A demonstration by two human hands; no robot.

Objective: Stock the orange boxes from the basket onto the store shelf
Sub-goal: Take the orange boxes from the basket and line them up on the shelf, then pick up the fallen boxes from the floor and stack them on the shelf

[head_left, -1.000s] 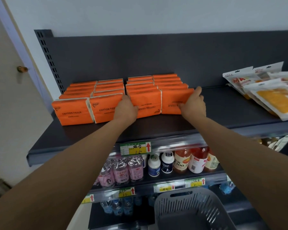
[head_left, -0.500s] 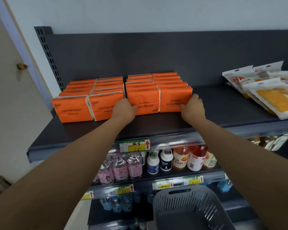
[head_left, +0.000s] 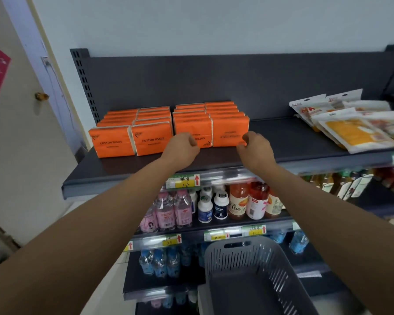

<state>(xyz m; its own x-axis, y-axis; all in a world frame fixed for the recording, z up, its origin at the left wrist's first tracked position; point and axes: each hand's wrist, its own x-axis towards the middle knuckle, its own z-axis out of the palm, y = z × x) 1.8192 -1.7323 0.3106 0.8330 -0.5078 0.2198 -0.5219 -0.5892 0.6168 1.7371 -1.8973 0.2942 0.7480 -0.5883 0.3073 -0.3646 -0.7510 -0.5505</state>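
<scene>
**Head view: hands bare before the orange rows**

Left hand (head_left: 183,145) and right hand (head_left: 254,147) hover just in front of the orange boxes (head_left: 192,126), fingers curled in, gripping nothing. The boxes stand on edge in four tight rows at the left of the top shelf (head_left: 305,142), faces forward so the labels read from the aisle, though the two right-hand fronts show their print upside down. Packed side to side, they prop one another up. Down below, the grey basket (head_left: 221,267) shows only bare floor in the part we can see, so this looks like the last of the stocking.
</scene>
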